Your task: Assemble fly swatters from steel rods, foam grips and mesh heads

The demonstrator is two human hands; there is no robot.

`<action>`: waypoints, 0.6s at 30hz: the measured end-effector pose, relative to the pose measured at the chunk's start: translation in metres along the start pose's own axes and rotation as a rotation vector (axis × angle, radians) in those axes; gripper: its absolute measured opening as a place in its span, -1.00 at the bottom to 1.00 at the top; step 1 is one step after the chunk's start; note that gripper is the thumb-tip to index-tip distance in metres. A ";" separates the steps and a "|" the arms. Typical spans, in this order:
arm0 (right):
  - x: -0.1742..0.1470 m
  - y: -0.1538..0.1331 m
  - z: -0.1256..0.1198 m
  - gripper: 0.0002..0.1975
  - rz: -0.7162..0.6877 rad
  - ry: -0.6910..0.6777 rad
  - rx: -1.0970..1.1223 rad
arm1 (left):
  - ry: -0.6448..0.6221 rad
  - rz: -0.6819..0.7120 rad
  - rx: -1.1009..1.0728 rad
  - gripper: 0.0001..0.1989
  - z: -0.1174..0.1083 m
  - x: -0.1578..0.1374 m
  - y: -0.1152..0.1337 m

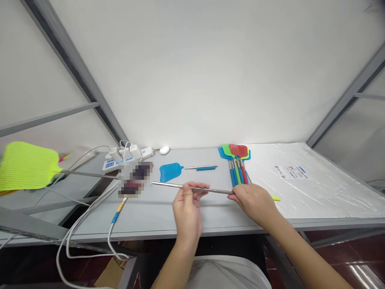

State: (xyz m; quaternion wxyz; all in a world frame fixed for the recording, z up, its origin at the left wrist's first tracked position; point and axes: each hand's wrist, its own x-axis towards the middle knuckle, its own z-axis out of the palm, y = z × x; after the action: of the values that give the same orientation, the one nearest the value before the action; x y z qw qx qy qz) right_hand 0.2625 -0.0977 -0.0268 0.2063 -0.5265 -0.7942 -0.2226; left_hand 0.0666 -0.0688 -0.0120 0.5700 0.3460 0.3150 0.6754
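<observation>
A long fly swatter with a yellow-green head [28, 166] stretches across the table, its metal telescoping rod [219, 191] drawn out. My left hand [188, 208] is closed around the rod near its middle. Farther right, my right hand [255, 202] grips the handle end, and a yellow tip [276, 198] sticks out past it. A blue fly swatter [171, 171] lies on the table beyond my left hand, its rod short. Just beyond my right hand lies a bunch of fly swatters [239, 151] with red, green, yellow and blue heads, handles toward me.
At the left stand a power strip [110, 164] with several white plugs and a pixelated, unreadable object [135, 179]. White cables [69, 241] hang over the table edge. A white mouse [164, 150] sits by the wall. Plastic-wrapped sheeting [325, 192] covers the right side.
</observation>
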 end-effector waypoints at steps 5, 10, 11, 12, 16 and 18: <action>-0.026 0.034 -0.002 -0.62 -0.009 -0.014 -0.064 | 0.036 0.003 0.014 -0.70 -0.006 0.014 0.009; -0.036 0.052 -0.015 -0.69 0.058 -0.010 -0.062 | 0.025 -0.024 -0.019 -0.71 0.010 0.006 -0.005; -0.034 0.051 -0.016 -0.72 0.090 0.005 -0.064 | 0.025 -0.040 -0.029 -0.72 0.014 0.004 -0.009; -0.031 0.049 -0.018 -0.74 0.124 0.016 -0.064 | 0.024 -0.060 -0.040 -0.72 0.019 0.001 -0.013; -0.012 0.021 -0.016 -0.74 0.191 0.031 -0.050 | -0.047 -0.168 -0.076 -0.71 0.033 -0.009 -0.027; -0.002 0.007 -0.012 -0.75 0.175 0.028 -0.047 | -0.094 -0.212 -0.079 -0.70 0.037 -0.012 -0.032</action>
State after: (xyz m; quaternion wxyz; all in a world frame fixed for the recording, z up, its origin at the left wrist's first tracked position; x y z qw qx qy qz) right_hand 0.2707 -0.1039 -0.0171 0.2239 -0.5955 -0.7366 -0.2296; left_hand 0.1160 -0.0746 -0.0191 0.6655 0.3194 0.2956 0.6064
